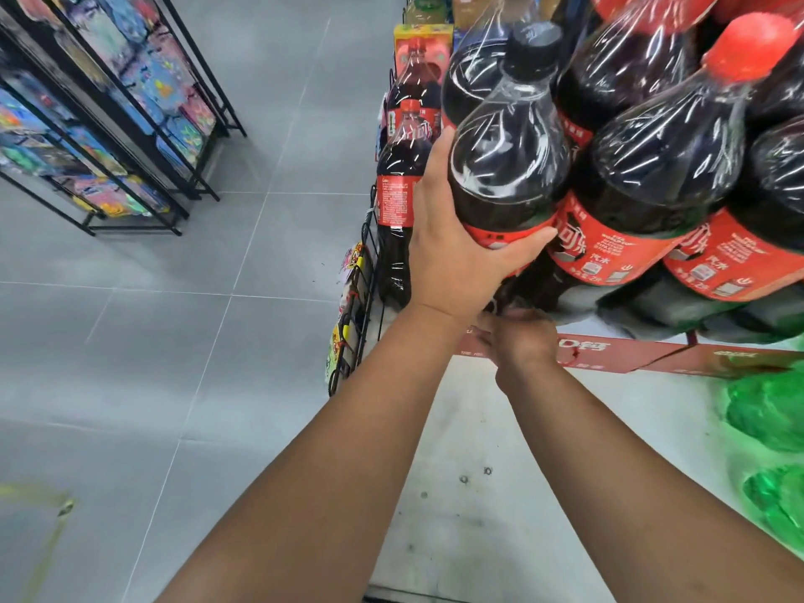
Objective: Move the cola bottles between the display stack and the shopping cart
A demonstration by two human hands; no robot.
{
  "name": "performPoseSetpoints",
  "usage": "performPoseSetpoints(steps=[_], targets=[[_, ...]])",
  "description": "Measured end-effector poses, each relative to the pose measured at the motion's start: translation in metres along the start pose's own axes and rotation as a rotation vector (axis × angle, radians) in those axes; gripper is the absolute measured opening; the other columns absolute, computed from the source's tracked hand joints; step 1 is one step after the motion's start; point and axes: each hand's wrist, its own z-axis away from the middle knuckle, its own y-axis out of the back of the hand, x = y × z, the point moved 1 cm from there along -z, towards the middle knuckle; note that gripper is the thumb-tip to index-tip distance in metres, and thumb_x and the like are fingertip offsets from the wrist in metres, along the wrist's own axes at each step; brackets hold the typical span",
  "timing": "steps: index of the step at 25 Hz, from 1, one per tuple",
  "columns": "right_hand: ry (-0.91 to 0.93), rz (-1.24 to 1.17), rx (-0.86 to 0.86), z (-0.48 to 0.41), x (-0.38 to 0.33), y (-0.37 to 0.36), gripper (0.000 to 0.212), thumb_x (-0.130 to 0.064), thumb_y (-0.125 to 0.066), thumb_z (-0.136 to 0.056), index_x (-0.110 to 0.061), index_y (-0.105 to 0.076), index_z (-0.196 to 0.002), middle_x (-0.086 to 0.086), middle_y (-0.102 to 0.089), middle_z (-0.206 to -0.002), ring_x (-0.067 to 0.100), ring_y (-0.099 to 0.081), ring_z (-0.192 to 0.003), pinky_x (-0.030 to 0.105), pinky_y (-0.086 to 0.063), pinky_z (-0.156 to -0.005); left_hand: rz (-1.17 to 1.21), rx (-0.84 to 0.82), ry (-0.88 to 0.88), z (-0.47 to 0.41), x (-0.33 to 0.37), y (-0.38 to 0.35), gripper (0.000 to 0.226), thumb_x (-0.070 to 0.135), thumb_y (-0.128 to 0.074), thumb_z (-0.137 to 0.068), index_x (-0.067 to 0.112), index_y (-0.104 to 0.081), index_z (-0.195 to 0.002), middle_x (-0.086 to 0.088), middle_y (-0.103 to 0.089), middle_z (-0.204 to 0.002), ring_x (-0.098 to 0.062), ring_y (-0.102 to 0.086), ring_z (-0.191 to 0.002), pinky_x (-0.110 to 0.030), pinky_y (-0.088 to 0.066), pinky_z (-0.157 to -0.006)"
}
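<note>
A large black-capped cola bottle [507, 167] with a red label leans out from the front left of the display stack [678, 189]. My left hand [457, 245] grips its body, fingers round the left side and thumb across the label. My right hand [520, 337] is under the bottle's base, fingers curled; the base hides what they touch. The other wrapped cola bottles, one with a red cap [752, 45], stand on red cartons [609, 354]. No shopping cart is in view.
A black wire rack [361, 306] with snack packets and smaller cola bottles [398, 198] stands left of the stack. Green bottles [770, 411] lie at the right. A black shelf unit [108, 124] of colourful goods stands across the grey tiled aisle.
</note>
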Motion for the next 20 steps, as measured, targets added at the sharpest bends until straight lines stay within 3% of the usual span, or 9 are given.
performPoseSetpoints(steps=[2,4,6,9,10,12,15,18,20], targets=[[0.024,0.032,0.022,0.0,0.001,0.0,0.05,-0.03,-0.092,-0.038,-0.018,-0.058,-0.073,0.005,-0.073,-0.083,0.033,-0.072,-0.086,0.049,-0.057,-0.087,0.001,-0.005,-0.004,-0.001,-0.001,0.0,0.12,0.031,-0.097,-0.062,0.014,-0.025,-0.157,0.001,-0.038,-0.154,-0.014,-0.041,-0.143,-0.013,-0.036,-0.112],[0.033,0.092,0.059,0.0,0.0,0.002,0.041,-0.027,-0.093,-0.053,-0.022,-0.057,-0.07,0.0,-0.07,-0.081,0.032,-0.071,-0.09,0.047,-0.056,-0.088,-0.003,-0.016,-0.001,-0.002,0.0,0.0,0.121,0.031,-0.097,-0.063,0.014,-0.024,-0.158,-0.002,-0.037,-0.155,-0.012,-0.039,-0.142,-0.007,-0.033,-0.109],[0.069,0.19,0.084,0.001,-0.004,0.005,0.037,-0.029,-0.092,-0.06,-0.021,-0.056,-0.063,-0.003,-0.068,-0.072,0.028,-0.069,-0.084,0.041,-0.055,-0.087,-0.008,-0.04,0.012,-0.002,-0.004,0.0,0.122,0.032,-0.096,-0.064,0.015,-0.021,-0.158,-0.005,-0.035,-0.157,-0.016,-0.039,-0.145,-0.016,-0.036,-0.114],[0.169,0.384,0.07,0.003,-0.009,0.01,0.04,-0.038,-0.088,-0.068,-0.017,-0.054,-0.062,-0.008,-0.061,-0.063,0.02,-0.059,-0.074,0.027,-0.042,-0.074,0.018,-0.114,0.021,-0.001,-0.01,0.005,0.123,0.033,-0.094,-0.066,0.025,-0.014,-0.159,-0.005,-0.032,-0.161,-0.02,-0.037,-0.148,-0.044,-0.041,-0.118],[0.205,0.436,0.053,0.004,-0.009,0.012,0.038,-0.039,-0.086,-0.069,-0.017,-0.056,-0.065,-0.008,-0.06,-0.066,0.019,-0.058,-0.074,0.026,-0.039,-0.07,0.011,-0.142,0.039,0.001,-0.008,0.009,0.123,0.032,-0.093,-0.067,0.028,-0.011,-0.159,-0.004,-0.032,-0.162,-0.019,-0.038,-0.148,-0.041,-0.041,-0.118],[0.282,0.511,0.018,0.006,-0.011,0.019,0.032,-0.037,-0.084,-0.073,-0.015,-0.061,-0.077,-0.005,-0.063,-0.076,0.021,-0.062,-0.082,0.027,-0.04,-0.068,-0.069,-0.195,0.078,0.005,0.002,0.02,0.124,0.027,-0.091,-0.071,0.027,-0.006,-0.161,-0.001,-0.03,-0.164,-0.012,-0.04,-0.146,-0.024,-0.04,-0.113],[0.375,0.713,-0.054,0.009,-0.015,0.038,0.033,-0.035,-0.08,-0.077,-0.016,-0.064,-0.099,0.001,-0.069,-0.099,0.027,-0.064,-0.1,0.033,-0.05,-0.085,-0.272,-0.295,0.112,0.022,0.011,0.034,0.12,0.024,-0.084,-0.079,0.023,0.002,-0.163,0.003,-0.031,-0.165,-0.013,-0.042,-0.143,-0.022,-0.039,-0.106],[0.467,1.03,-0.1,0.028,-0.025,0.066,0.053,-0.039,-0.077,-0.079,-0.02,-0.057,-0.125,0.005,-0.064,-0.12,0.028,-0.059,-0.112,0.032,-0.046,-0.087,-0.422,-0.386,0.187,0.044,0.016,0.048,0.098,0.027,-0.081,-0.081,0.019,-0.022,-0.159,0.0,-0.047,-0.155,-0.021,-0.048,-0.138,-0.029,-0.04,-0.105],[0.564,1.14,-0.072,0.043,-0.031,0.089,0.056,-0.043,-0.074,-0.08,-0.025,-0.054,-0.13,0.006,-0.061,-0.126,0.027,-0.057,-0.115,0.032,-0.046,-0.089,-0.517,-0.475,0.244,0.061,0.025,0.051,0.074,0.029,-0.078,-0.083,0.018,-0.042,-0.147,-0.002,-0.058,-0.141,-0.025,-0.054,-0.129,-0.032,-0.043,-0.102]])
